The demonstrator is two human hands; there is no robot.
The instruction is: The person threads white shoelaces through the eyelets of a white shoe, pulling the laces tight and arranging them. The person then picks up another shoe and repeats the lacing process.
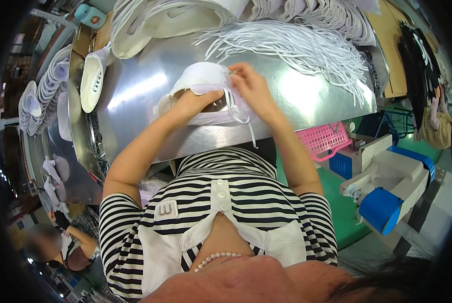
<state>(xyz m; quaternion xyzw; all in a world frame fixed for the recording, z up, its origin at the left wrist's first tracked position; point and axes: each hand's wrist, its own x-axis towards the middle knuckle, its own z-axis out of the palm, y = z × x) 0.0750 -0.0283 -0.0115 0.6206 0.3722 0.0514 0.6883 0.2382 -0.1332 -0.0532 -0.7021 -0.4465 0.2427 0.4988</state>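
Right, here we have the white shoe upper (206, 76) between our hands on the counter (130, 81), its long axis running roughly left to right as best we can judge. Our left hand (188, 107) grips it at the opening, fingers tucked inside, while our right hand (253, 88), nearer the trailing white lace (230, 100), curls its fingertips at the upper's right side, and whether they're pinching anything we can't tell. Beyond that right hand spreads a heap of laces (296, 50).

Left hand (191, 104) partly hidden by the white upper (205, 77); right hand (252, 88) slightly blurred; far stack (190, 17) cut off
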